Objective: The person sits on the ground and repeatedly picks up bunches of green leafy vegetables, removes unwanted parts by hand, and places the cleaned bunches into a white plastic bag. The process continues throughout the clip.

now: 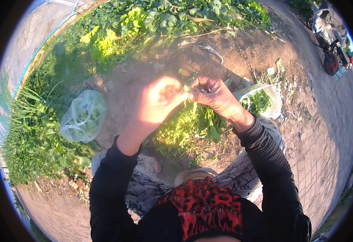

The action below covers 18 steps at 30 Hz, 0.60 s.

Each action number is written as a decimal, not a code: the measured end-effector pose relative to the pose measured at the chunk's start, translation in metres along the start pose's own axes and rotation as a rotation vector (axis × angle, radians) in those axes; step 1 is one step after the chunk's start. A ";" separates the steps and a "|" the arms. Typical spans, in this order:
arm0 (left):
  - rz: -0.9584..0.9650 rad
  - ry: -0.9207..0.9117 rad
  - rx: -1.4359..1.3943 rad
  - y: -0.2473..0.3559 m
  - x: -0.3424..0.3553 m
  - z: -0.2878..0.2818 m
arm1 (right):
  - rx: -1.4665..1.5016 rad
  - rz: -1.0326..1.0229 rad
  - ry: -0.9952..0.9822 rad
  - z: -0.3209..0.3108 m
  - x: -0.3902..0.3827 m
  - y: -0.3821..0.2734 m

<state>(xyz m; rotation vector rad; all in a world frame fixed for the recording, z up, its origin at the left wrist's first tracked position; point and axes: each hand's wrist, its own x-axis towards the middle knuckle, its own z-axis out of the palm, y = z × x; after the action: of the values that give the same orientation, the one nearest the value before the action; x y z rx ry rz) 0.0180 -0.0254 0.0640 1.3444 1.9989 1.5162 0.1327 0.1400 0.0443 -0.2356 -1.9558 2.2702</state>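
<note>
My left hand (160,101) and my right hand (218,99) meet fingertip to fingertip in front of me. Bright sun washes out much of the left one. Thumb and fingers of both are pinched on a thin green sprig (187,87) that shows between them. Green leaves (212,127) hang just under the right palm; whether that hand also holds them I cannot tell. Below the hands, a heap of loose leafy greens (180,129) lies on the soil between my legs.
A clear plastic bag of greens (84,117) stands at the left, and an open white bag with greens (261,101) at the right. Leafy vegetables (172,18) grow along the far side and left. A paved path (317,141) runs at the right, with a parked vehicle (329,40) far off.
</note>
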 end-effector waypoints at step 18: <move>0.018 -0.053 0.017 -0.004 0.004 -0.006 | 0.022 0.099 -0.062 0.000 -0.004 -0.002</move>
<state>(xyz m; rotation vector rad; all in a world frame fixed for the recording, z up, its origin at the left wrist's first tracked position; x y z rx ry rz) 0.0095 -0.0256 0.0645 1.3976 1.9779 1.4588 0.1368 0.1397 0.0465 -0.2683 -1.9901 2.3870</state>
